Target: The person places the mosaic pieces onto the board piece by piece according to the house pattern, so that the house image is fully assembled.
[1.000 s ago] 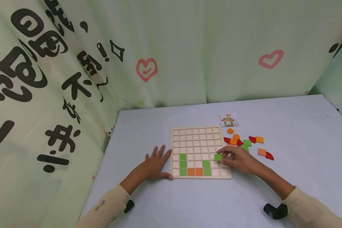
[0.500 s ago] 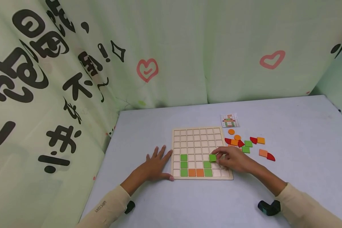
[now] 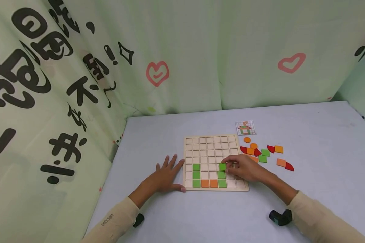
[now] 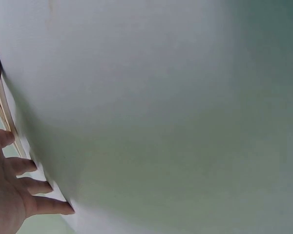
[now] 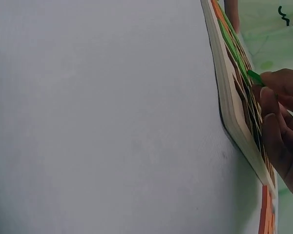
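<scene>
A wooden grid board (image 3: 207, 148) lies on the table, its lower rows partly filled with green and orange square tiles. My right hand (image 3: 242, 167) pinches a green square tile (image 3: 222, 167) over the right part of the board, just above a column of two green tiles (image 3: 221, 175). In the right wrist view that green tile (image 5: 254, 77) is tilted between thumb and finger. My left hand (image 3: 165, 176) lies with fingers spread at the board's left edge, thumb at the lower corner. The left wrist view shows its straight fingers (image 4: 49, 205) beside the board's edge.
Right of the board lie loose pieces: orange discs (image 3: 247, 139), red quarter-round pieces (image 3: 289, 166), green squares (image 3: 263, 159) and orange squares (image 3: 278, 149). A small pattern card (image 3: 245, 128) lies behind them. A printed curtain (image 3: 188, 67) hangs along the table's back and left.
My right hand has moved left across the board with the green tile, from near the right edge to the column of green tiles. My left hand has stayed in place.
</scene>
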Action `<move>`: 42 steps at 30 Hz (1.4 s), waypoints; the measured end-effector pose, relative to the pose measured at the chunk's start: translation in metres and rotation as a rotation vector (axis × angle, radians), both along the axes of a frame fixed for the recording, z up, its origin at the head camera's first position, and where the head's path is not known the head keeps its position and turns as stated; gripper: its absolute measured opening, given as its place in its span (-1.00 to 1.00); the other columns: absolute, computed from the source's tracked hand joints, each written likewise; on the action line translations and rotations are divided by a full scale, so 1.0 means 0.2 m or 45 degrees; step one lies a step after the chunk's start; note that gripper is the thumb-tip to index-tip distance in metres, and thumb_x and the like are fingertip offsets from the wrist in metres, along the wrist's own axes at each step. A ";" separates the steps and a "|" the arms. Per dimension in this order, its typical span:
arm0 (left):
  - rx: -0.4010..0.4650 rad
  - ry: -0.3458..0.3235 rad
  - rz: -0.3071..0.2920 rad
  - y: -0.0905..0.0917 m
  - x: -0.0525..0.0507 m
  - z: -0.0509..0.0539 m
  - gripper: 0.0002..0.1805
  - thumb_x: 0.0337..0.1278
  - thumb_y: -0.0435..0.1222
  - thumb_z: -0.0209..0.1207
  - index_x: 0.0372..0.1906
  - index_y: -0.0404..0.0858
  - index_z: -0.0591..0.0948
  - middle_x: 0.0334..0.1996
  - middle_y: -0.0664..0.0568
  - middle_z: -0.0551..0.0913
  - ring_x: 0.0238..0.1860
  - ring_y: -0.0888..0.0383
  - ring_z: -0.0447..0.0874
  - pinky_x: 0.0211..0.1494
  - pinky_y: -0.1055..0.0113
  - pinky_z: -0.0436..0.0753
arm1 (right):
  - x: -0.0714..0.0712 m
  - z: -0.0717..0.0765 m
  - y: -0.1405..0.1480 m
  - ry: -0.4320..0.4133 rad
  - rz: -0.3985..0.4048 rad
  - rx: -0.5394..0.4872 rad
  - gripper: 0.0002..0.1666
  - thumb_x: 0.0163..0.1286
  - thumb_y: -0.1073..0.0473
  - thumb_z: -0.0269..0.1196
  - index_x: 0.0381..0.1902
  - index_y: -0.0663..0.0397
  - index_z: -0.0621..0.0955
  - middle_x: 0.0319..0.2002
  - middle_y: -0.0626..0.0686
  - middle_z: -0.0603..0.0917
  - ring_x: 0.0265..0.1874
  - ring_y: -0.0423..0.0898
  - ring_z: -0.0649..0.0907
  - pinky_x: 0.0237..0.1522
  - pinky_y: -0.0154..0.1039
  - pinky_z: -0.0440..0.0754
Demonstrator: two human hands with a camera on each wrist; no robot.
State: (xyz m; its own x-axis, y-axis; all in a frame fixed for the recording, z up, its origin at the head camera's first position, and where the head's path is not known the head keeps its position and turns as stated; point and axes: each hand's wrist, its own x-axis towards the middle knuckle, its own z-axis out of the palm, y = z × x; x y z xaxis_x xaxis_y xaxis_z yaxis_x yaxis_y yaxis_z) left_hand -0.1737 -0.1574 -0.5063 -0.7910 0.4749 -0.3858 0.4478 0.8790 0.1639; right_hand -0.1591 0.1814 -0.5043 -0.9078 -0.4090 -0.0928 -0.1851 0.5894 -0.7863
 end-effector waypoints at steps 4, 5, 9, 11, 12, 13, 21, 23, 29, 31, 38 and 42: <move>0.012 -0.003 -0.002 0.00 0.00 0.00 0.25 -0.09 0.45 0.23 0.64 0.03 -0.03 0.64 -0.14 -0.15 0.61 -0.32 -0.23 0.40 -0.45 0.14 | -0.01 -0.01 -0.02 0.026 0.019 0.029 -0.65 0.30 0.22 0.40 0.04 0.11 0.68 -0.35 -0.11 0.63 -0.43 -0.20 0.54 -0.43 -0.41 0.51; 0.012 -0.005 -0.002 0.00 0.00 0.00 0.25 -0.09 0.45 0.23 0.64 0.03 -0.03 0.64 -0.14 -0.15 0.61 -0.32 -0.23 0.40 -0.45 0.14 | -0.01 -0.01 -0.02 0.034 0.022 0.043 -0.65 0.30 0.21 0.40 0.04 0.11 0.68 -0.36 -0.12 0.63 -0.42 -0.21 0.54 -0.42 -0.41 0.51; 0.015 -0.008 -0.002 0.00 0.00 0.00 0.25 -0.09 0.45 0.23 0.64 0.03 -0.04 0.64 -0.14 -0.16 0.61 -0.33 -0.23 0.40 -0.45 0.14 | -0.02 -0.01 -0.04 0.066 0.018 0.106 -0.65 0.28 0.20 0.42 0.03 0.08 0.69 -0.39 -0.16 0.60 -0.47 -0.21 0.51 -0.45 -0.40 0.48; 0.016 -0.008 0.000 0.00 0.00 0.01 0.25 -0.09 0.45 0.23 0.64 0.02 -0.03 0.64 -0.14 -0.15 0.60 -0.33 -0.24 0.40 -0.45 0.13 | -0.02 -0.01 -0.05 0.093 0.025 0.131 -0.65 0.27 0.19 0.43 0.02 0.09 0.69 -0.39 -0.17 0.60 -0.46 -0.21 0.50 -0.45 -0.39 0.46; 0.017 -0.007 0.001 0.00 0.00 0.01 0.25 -0.09 0.45 0.23 0.64 0.02 -0.03 0.64 -0.14 -0.15 0.60 -0.34 -0.23 0.40 -0.45 0.13 | -0.02 -0.01 -0.05 0.106 0.027 0.143 -0.65 0.26 0.19 0.43 0.01 0.09 0.70 -0.39 -0.18 0.59 -0.45 -0.21 0.50 -0.45 -0.39 0.46; 0.016 -0.008 0.001 0.00 0.00 0.01 0.25 -0.09 0.45 0.23 0.64 0.02 -0.03 0.64 -0.14 -0.15 0.60 -0.34 -0.23 0.40 -0.45 0.13 | -0.02 -0.01 -0.06 0.117 0.029 0.154 -0.66 0.26 0.19 0.43 0.00 0.09 0.70 -0.40 -0.18 0.59 -0.44 -0.21 0.50 -0.43 -0.39 0.46; 0.017 -0.006 0.000 0.00 0.00 0.01 0.25 -0.09 0.44 0.24 0.63 0.01 -0.02 0.64 -0.15 -0.14 0.60 -0.34 -0.22 0.40 -0.46 0.14 | -0.05 0.01 -0.08 0.131 0.010 0.239 -0.72 0.26 0.16 0.44 -0.07 0.06 0.73 -0.46 -0.17 0.57 -0.42 -0.21 0.50 -0.42 -0.38 0.45; 0.018 -0.004 -0.002 0.00 0.00 0.01 0.25 -0.09 0.44 0.24 0.63 0.01 -0.02 0.64 -0.15 -0.14 0.60 -0.33 -0.23 0.40 -0.46 0.14 | -0.05 0.01 -0.09 0.121 -0.008 0.250 -0.73 0.26 0.16 0.44 -0.08 0.05 0.74 -0.47 -0.16 0.56 -0.44 -0.20 0.49 -0.43 -0.37 0.44; 0.015 0.001 -0.005 0.00 0.00 0.00 0.25 -0.10 0.45 0.23 0.64 0.02 -0.03 0.64 -0.14 -0.15 0.60 -0.33 -0.23 0.40 -0.46 0.14 | -0.05 0.02 -0.09 0.103 -0.039 0.268 -0.73 0.24 0.13 0.46 -0.11 0.04 0.74 -0.49 -0.14 0.56 -0.45 -0.19 0.50 -0.44 -0.35 0.42; 0.013 -0.001 -0.003 0.00 -0.01 0.00 0.25 -0.10 0.45 0.24 0.64 0.02 -0.03 0.64 -0.14 -0.15 0.60 -0.33 -0.23 0.40 -0.46 0.14 | -0.05 0.02 -0.10 0.105 -0.049 0.282 -0.73 0.23 0.11 0.46 -0.12 0.02 0.74 -0.50 -0.15 0.56 -0.46 -0.19 0.49 -0.44 -0.35 0.42; 0.014 -0.006 0.003 0.00 -0.01 -0.01 0.25 -0.10 0.45 0.24 0.64 0.03 -0.03 0.64 -0.14 -0.15 0.61 -0.33 -0.23 0.40 -0.46 0.13 | -0.05 0.03 -0.10 0.108 -0.047 0.308 -0.70 0.22 0.05 0.47 -0.12 0.01 0.75 -0.50 -0.16 0.56 -0.45 -0.19 0.50 -0.45 -0.34 0.43; 0.015 -0.004 -0.002 0.00 -0.01 -0.01 0.26 -0.10 0.45 0.23 0.64 0.02 -0.03 0.64 -0.14 -0.15 0.61 -0.33 -0.23 0.39 -0.47 0.13 | -0.05 0.02 -0.09 0.100 -0.035 0.316 -0.67 0.23 0.02 0.47 -0.09 0.01 0.75 -0.49 -0.18 0.56 -0.43 -0.19 0.50 -0.43 -0.34 0.43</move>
State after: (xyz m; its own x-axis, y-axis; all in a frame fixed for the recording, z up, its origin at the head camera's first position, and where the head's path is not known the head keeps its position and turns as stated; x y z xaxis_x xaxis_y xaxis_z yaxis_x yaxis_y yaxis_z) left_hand -0.1753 -0.1581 -0.5091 -0.7892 0.4804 -0.3826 0.4483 0.8764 0.1759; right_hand -0.1686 0.1637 -0.4997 -0.9267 -0.3574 -0.1163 -0.2209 0.7684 -0.6006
